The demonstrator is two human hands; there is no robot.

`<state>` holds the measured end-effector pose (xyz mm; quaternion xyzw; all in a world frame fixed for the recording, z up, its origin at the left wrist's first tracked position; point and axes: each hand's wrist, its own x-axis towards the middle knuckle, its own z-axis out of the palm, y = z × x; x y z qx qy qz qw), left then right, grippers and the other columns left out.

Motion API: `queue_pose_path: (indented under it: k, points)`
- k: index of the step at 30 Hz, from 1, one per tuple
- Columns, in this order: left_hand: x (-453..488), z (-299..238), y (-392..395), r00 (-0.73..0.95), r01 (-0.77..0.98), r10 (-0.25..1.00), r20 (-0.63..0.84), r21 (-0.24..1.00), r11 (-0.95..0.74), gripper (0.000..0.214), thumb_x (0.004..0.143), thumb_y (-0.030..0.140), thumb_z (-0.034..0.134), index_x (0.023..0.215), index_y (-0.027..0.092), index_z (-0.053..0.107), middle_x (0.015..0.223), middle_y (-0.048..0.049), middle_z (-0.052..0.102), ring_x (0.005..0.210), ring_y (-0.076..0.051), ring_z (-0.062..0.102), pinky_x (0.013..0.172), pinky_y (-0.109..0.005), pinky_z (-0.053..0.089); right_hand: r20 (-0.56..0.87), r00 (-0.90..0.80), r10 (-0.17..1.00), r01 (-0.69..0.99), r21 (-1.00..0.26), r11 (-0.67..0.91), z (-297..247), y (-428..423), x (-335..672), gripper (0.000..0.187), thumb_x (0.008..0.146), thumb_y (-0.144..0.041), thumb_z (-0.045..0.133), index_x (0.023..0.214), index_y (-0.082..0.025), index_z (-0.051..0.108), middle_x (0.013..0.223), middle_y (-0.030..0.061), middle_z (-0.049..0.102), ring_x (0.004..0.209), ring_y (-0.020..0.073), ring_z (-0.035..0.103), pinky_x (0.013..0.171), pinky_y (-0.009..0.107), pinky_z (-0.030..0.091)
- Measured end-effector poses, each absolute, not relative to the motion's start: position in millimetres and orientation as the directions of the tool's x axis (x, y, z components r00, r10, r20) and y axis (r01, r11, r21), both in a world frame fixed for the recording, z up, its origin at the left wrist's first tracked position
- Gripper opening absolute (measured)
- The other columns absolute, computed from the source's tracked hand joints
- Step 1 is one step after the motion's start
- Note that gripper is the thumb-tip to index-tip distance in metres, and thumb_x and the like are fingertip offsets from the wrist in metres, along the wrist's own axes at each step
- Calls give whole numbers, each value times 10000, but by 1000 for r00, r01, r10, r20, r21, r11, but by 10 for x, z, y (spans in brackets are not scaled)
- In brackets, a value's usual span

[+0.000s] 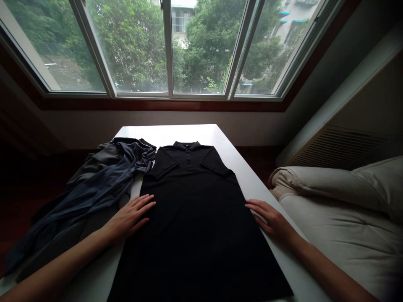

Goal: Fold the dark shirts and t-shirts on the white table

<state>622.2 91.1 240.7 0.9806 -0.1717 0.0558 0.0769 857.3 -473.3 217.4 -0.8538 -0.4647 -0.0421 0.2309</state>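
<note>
A black polo shirt [192,218] lies flat and front up, its collar at the far end and its short sleeves turned in over the chest. On its left edge rests my left hand [130,216], fingers stretched out over the fabric and holding nothing. My right hand [267,216] is at the opposite edge, fingers extended, with the fingertips at the side of the shirt. The lower hem runs toward the bottom of the view.
The shirt lies on a white table [233,151]. Left of it, a heap of dark grey and navy clothes [103,176] hangs over the table's side. A beige sofa [343,218] stands close on the right. Beyond the table is a wall with a wide window [170,50].
</note>
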Motion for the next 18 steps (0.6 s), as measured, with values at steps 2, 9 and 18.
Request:
queue_pose_path:
  k: [2, 9, 18]
  points:
    - [6022, 2410, 858, 931, -352, -338, 141, 89, -932, 570, 1031, 253, 530, 1589, 276, 420, 1651, -75, 400, 1488, -296, 424, 1215, -521, 398, 228, 554, 801, 811, -365, -457, 2199, -4834, 8371, 522, 974, -344, 608, 1494, -329, 559, 1556, 73, 507, 1427, 312, 488, 1194, 508, 423]
    - [5459, 2443, 779, 901, -402, -395, 180, 4, -915, 606, 978, 35, 451, 1519, 298, 522, 1560, -40, 533, 1391, -228, 545, 1149, -426, 493, 217, 531, 819, 812, -405, -420, 2334, -4858, 7819, 551, 960, -330, 636, 1503, -374, 556, 1663, 47, 365, 1501, 322, 394, 1212, 496, 399]
    - [4765, 2787, 815, 924, -380, -374, 83, 81, -921, 647, 932, 165, 631, 1516, 417, 511, 1604, 7, 479, 1446, -249, 497, 1185, -466, 447, 322, 426, 846, 844, -477, -244, 2376, -4785, 7559, 338, 1025, -329, 537, 1310, -347, 719, 1362, 47, 692, 1434, 306, 496, 1275, 632, 171]
